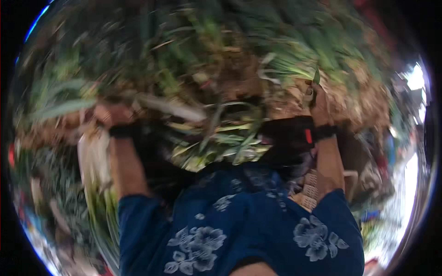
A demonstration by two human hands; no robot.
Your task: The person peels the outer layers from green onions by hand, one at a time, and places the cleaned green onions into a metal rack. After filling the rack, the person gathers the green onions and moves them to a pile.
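Observation:
My left hand (113, 114) is smeared by motion, so its fingers do not show clearly. A long green leaf (66, 108) reaches away to its left, and a bundle of green onions (95, 177) with pale stems lies just below it. On the right, my right hand (319, 103) is closed, its fingers curled beside a pile of rooted green onions (294, 69). A small dark green pointed piece (316, 76) sticks up from that grip; what the fingers hold lower down is hidden.
Green onions with brown, earthy roots (363, 87) spread across the far side. Loose trimmed leaves (230, 133) lie between my knees. A brown bag-like shape (363, 161) stands at my right. More dark greens (46, 170) lie on the left.

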